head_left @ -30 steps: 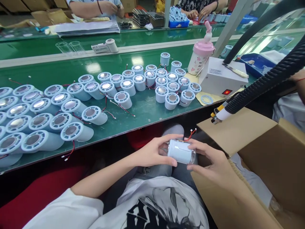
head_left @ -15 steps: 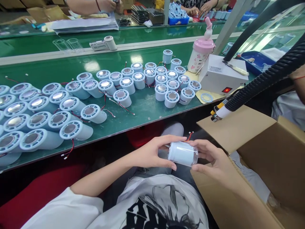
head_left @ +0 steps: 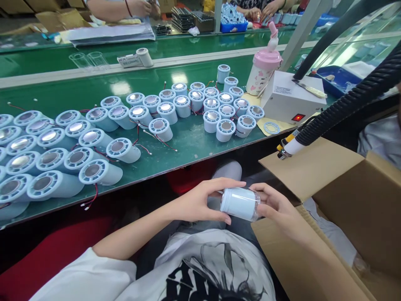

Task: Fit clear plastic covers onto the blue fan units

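Both my hands hold one pale blue cylinder sideways over my lap, below the table's front edge. My left hand grips its left end, thumb under and fingers over. My right hand cups its right end, which is clear plastic. The red wire seen before is hidden. Many like cylinders with round metal faces lie and stand on the green table, with red and black wires trailing from some.
An open cardboard box stands at my right. A black ribbed hose with a yellow-tipped nozzle hangs over it. A white power box and a pink bottle sit at the table's right. Other people's hands work at the far bench.
The cylinder has turned in my hands: the red wire on its top is out of sight, and my right hand has closed further round its right end.
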The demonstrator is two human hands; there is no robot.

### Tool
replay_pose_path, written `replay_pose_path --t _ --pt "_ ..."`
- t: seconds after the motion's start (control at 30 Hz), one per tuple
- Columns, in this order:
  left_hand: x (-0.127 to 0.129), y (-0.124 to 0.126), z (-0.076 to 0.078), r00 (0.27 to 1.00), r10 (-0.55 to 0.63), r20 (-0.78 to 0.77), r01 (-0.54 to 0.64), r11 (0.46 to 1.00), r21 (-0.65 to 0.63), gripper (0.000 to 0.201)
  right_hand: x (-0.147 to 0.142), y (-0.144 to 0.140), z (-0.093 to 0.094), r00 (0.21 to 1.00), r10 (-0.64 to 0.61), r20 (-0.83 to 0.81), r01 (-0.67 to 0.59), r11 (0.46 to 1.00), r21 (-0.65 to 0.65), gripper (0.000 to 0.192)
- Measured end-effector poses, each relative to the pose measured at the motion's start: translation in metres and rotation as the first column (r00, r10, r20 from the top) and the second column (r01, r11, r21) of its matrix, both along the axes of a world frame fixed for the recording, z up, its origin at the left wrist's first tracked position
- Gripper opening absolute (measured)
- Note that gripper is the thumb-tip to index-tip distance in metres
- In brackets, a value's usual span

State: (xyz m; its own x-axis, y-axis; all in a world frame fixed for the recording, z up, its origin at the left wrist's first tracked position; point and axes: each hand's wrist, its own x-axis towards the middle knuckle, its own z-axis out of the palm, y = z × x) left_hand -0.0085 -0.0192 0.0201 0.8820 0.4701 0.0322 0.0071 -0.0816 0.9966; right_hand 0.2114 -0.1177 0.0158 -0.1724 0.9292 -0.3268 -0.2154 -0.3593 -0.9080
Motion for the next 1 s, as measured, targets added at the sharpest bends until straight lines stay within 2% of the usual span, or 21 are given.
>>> replay_pose_path --t 0.3,0.4,0.53,0.6,0.67,0.77,0.87,1.0 --pt "-0.001 0.002 -0.001 1.000 -0.001 0.028 0.001 1.000 -0.002 0.074 -0.010 0.004 -0.002 0.997 -0.027 -0.068 0.013 0.980 -0.201 0.049" --pt "-0.001 0.001 -0.002 0.999 0.001 0.034 0.000 1.000 -0.018 0.074 -0.014 0.005 0.000 0.992 -0.042 -0.121 0.013 0.974 -0.227 0.050" --pt "0.001 0.004 -0.005 1.000 0.007 0.028 -0.003 0.993 -0.119 0.078 -0.016 0.006 -0.004 0.981 -0.071 -0.180 0.025 0.969 -0.248 0.053" --pt "0.008 0.010 -0.011 0.999 0.005 0.032 0.002 0.980 -0.200 0.086 -0.014 0.007 -0.011 0.966 -0.139 -0.217 0.079 0.961 -0.263 0.050" --pt "0.022 0.022 -0.019 0.999 -0.013 0.047 0.025 0.963 -0.269 0.091 -0.009 0.010 -0.023 0.940 -0.237 -0.244 0.166 0.946 -0.279 0.043" --pt "0.057 0.046 -0.034 0.997 -0.058 0.056 0.073 0.946 -0.317 0.089 0.005 0.017 -0.047 0.884 -0.394 -0.250 0.327 0.905 -0.272 0.035" --pt "0.097 0.069 -0.043 0.994 -0.106 0.024 0.109 0.949 -0.297 0.087 0.023 0.028 -0.069 0.815 -0.517 -0.263 0.463 0.853 -0.242 0.038" --pt "0.135 0.090 -0.042 0.985 -0.173 -0.017 0.164 0.957 -0.241 0.080 0.042 0.046 -0.086 0.742 -0.599 -0.300 0.554 0.800 -0.228 0.038"
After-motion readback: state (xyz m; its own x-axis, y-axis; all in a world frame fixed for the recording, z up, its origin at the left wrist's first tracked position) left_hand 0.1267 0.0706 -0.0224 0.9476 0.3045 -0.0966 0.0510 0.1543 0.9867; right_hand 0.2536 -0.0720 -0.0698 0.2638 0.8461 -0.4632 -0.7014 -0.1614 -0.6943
